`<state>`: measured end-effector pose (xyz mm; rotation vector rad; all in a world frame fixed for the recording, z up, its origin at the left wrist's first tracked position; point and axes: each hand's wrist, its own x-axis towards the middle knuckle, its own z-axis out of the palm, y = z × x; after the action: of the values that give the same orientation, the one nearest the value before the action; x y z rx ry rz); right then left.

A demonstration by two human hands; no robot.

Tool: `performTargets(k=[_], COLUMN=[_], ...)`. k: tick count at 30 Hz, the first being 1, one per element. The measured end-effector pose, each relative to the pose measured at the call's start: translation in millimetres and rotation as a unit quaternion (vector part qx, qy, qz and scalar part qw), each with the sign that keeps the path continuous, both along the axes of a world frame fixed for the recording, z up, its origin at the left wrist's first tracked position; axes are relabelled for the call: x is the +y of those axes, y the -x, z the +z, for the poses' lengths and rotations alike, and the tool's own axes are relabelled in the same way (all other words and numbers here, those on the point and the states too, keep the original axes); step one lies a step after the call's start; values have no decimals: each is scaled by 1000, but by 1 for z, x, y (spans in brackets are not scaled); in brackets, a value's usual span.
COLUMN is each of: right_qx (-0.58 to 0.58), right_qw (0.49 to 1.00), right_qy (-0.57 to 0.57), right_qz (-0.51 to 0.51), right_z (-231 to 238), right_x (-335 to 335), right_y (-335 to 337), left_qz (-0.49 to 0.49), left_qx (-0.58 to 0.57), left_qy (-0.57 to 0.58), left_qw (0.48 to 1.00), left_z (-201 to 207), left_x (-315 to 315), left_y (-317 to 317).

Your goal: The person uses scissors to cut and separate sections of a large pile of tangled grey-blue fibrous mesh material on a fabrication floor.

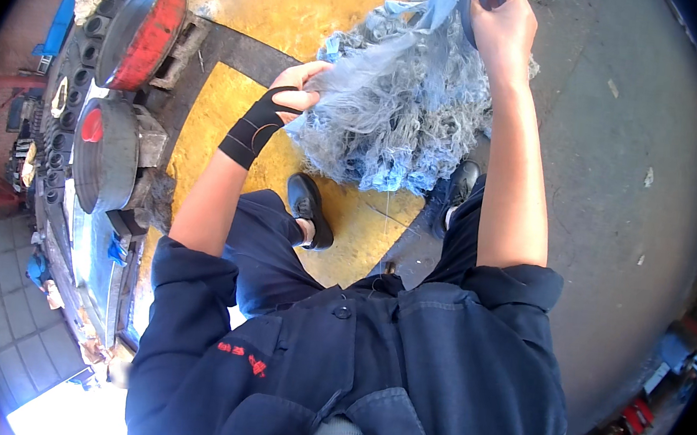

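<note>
A large heap of frayed, blue-grey cloth scraps (405,110) and loose threads lies in front of my feet. My left hand (301,87), in a black wrist brace (258,129), is closed on the left edge of the frayed cloth. At the top of the view my right hand (507,31) grips the dark looped handles of a pair of scissors (469,13). The scissor blades cannot be made out. A pale blue strip of cloth (441,8) rises from the heap beside the scissors.
To the left stand a red-and-black round metal part (157,40) and a grey drum-shaped one (108,159), near a row of dark rings (62,140). My shoes (309,211) rest by the heap, on yellow-painted floor (237,114) and grey floor (622,160).
</note>
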<state>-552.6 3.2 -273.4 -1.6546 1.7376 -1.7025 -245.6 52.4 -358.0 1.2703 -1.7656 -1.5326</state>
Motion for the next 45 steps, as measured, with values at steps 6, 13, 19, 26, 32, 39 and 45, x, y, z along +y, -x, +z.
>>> performTargets(k=[6,13,19,26,32,39,45], right_qx=[-9,-12,35,69,97,254,58], right_qw=[999,996,996,994,986,927,947], right_qy=[-44,-88,-80,-81,-129,-274,-283], right_qz=[3,4,4,3,33,20,140], right_z=[10,12,14,10,-20,-97,-77], right_x=[9,10,11,9,-6,-27,-4], right_y=[3,10,6,-3,-24,-31,-50], left_qz=[1,52,101,134,82,161,214], left_qx=[-209,-147,45,84,91,184,196], left_qy=[25,82,-37,-114,-168,-309,-395], left_qw=[978,984,993,981,978,919,872], left_z=[35,63,47,60,26,-38,-39], left_x=[15,27,21,35,41,43,32], left_y=[23,34,2,19,-1,-14,-22])
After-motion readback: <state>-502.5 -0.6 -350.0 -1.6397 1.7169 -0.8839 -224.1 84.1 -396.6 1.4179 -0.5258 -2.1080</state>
